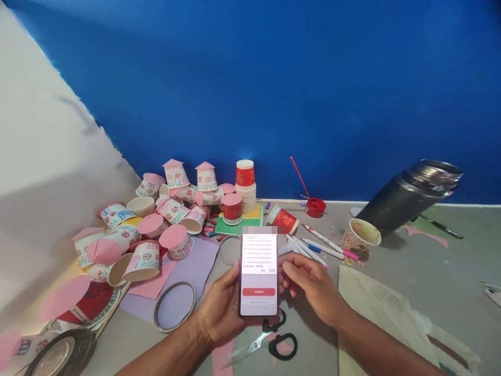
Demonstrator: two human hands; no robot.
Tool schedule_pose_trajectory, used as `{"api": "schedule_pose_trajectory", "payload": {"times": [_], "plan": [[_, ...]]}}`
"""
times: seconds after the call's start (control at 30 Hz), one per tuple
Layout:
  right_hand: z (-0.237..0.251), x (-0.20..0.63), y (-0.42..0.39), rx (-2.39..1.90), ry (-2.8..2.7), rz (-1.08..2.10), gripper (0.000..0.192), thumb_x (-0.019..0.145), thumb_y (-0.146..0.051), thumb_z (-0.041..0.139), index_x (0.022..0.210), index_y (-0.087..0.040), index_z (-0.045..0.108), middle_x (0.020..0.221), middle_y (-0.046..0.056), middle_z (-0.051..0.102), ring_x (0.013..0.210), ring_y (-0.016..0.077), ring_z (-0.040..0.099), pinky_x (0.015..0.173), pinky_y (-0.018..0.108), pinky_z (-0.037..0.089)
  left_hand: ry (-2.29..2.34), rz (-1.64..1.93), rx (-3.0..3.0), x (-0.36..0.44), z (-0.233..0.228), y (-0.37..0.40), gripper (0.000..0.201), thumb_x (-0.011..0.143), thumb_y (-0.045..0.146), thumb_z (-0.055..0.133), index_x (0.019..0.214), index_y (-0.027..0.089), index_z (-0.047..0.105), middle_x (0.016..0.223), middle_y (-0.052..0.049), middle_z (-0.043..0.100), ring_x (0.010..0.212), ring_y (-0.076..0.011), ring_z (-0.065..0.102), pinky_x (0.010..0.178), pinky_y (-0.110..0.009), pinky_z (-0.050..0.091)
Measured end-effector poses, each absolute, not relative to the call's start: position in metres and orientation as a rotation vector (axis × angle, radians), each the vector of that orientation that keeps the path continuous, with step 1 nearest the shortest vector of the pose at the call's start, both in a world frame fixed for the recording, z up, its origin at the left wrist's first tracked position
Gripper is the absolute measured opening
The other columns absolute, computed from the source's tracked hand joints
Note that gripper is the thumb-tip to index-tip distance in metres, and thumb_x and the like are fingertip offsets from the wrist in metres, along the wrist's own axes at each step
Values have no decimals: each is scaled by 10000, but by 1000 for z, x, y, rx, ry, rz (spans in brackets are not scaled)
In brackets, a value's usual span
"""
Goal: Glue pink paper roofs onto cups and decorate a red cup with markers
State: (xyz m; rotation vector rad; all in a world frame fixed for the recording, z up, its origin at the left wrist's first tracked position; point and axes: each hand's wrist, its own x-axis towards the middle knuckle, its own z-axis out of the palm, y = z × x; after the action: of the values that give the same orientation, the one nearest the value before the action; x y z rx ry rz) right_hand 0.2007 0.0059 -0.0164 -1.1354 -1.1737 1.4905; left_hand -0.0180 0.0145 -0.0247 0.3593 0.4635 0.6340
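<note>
Upright in my left hand (pixel 223 305) is a smartphone (pixel 259 292), its lit screen facing me with lines of text and a red button. My left fingers wrap behind the phone. Close to its right edge is my right hand (pixel 313 284), its thumb and fingers curled together with no object visible in them. On the table below the phone lies a pair of black-handled scissors (pixel 282 345), blades partly spread and pointing left. A grey tape ring (pixel 174 307) rests on purple paper (pixel 205 258) left of my left hand.
Many decorated paper cups (pixel 143 261) with pink paper tops crowd the left side. A cup stack (pixel 246 196) stands behind. Markers (pixel 319 248), a tipped red cup (pixel 282 220), a patterned cup (pixel 359 237), a dark flask (pixel 407 196) and a cloth (pixel 376 318) lie rightward.
</note>
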Motion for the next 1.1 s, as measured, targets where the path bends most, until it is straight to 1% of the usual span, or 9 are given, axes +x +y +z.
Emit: {"api": "schedule_pose_trajectory", "payload": {"times": [0.1, 0.17, 0.27, 0.37, 0.43, 0.57, 0.67, 0.83, 1.1], "plan": [[-14, 201, 6, -1156, -1173, 1478, 568, 823, -725, 773, 946, -171, 742, 778, 41, 705, 705, 162, 643, 583, 256, 456, 454, 618, 357, -18, -25, 15, 732, 1068, 650, 374, 1455, 85, 631, 1354, -263, 707, 1146, -377, 698, 991, -569, 490], [-12, 200, 5, -1180, -1165, 1469, 581, 805, -726, 782, 964, -169, 740, 769, 38, 701, 706, 165, 640, 582, 260, 453, 443, 606, 362, -19, -25, 16, 732, 1067, 655, 377, 1453, 87, 633, 1337, -257, 716, 1122, -365, 707, 988, -555, 490], [-9, 199, 5, -1201, -1164, 1468, 566, 799, -702, 787, 983, -169, 730, 789, 35, 704, 703, 164, 641, 581, 266, 448, 428, 606, 354, -19, -24, 16, 722, 1074, 646, 365, 1446, 91, 639, 1356, -247, 713, 1178, -362, 693, 1011, -549, 487], [-5, 198, 4, -1207, -1177, 1465, 531, 797, -674, 787, 974, -178, 717, 807, 33, 710, 691, 165, 650, 575, 270, 438, 407, 611, 353, -18, -24, 15, 680, 1083, 617, 366, 1437, 109, 649, 1358, -238, 716, 1176, -364, 697, 1005, -554, 495], [-3, 198, 4, -1204, -1189, 1459, 499, 804, -656, 780, 946, -183, 708, 789, 29, 708, 683, 165, 649, 568, 268, 425, 400, 615, 352, -18, -24, 15, 662, 1082, 606, 378, 1435, 117, 653, 1363, -235, 716, 1166, -367, 703, 994, -555, 503], [2, 197, 4, -1182, -1177, 1438, 460, 810, -625, 781, 917, -184, 702, 742, 10, 682, 649, 148, 613, 553, 260, 400, 466, 619, 349, -19, -25, 14, 704, 1070, 633, 395, 1465, 99, 629, 1358, -245, 718, 1199, -389, 694, 1012, -585, 501], [4, 196, 4, -1181, -1164, 1417, 461, 798, -625, 793, 918, -189, 703, 742, 2, 670, 642, 146, 596, 560, 268, 409, 495, 611, 356, -20, -25, 14, 714, 1066, 636, 408, 1462, 85, 629, 1374, -258, 711, 1227, -402, 689, 1048, -612, 481], [4, 197, 5, -1203, -1180, 1388, 485, 785, -652, 793, 915, -191, 711, 720, -1, 648, 657, 157, 580, 582, 281, 426, 458, 601, 365, -20, -27, 14, 703, 1076, 626, 390, 1455, 87, 637, 1368, -252, 720, 1224, -400, 705, 1077, -626, 468], [5, 197, 5, -1216, -1197, 1372, 456, 794, -628, 774, 911, -193, 705, 701, -6, 630, 636, 145, 562, 541, 264, 379, 410, 597, 373, -21, -29, 14, 667, 1089, 586, 380, 1469, 96, 626, 1388, -252, 712, 1234, -394, 713, 1073, -610, 486]]}}
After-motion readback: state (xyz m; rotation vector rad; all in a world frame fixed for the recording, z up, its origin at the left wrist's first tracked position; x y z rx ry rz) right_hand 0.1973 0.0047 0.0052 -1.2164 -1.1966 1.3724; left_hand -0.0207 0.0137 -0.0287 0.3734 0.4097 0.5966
